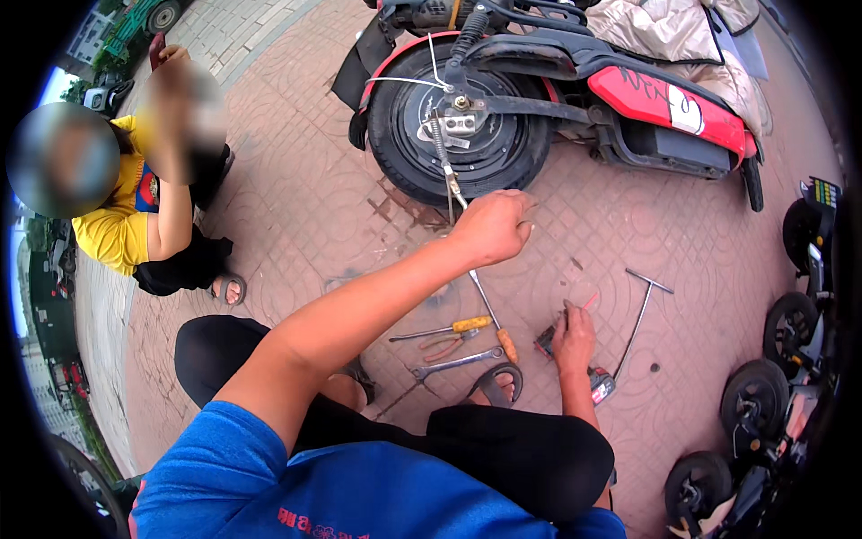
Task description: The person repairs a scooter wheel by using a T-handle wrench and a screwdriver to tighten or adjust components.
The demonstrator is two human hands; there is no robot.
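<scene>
My left hand is closed beside the rear wheel of a scooter. A shiny metal rod, below a spring on the wheel hub, runs into its near side; what the fingers hold is hidden. Lower right, my right hand curls around a red and black cordless power tool low at the paving. My wrist covers the tool's middle. Between my hands lies a long screwdriver with a yellow handle. Left of it are another yellow-handled screwdriver, pliers and a combination spanner.
The red and black scooter lies across the far side, with a beige cover on it. A T-handle wrench rests at right. A person in a yellow shirt squats at left. Several small wheels stand at the right edge.
</scene>
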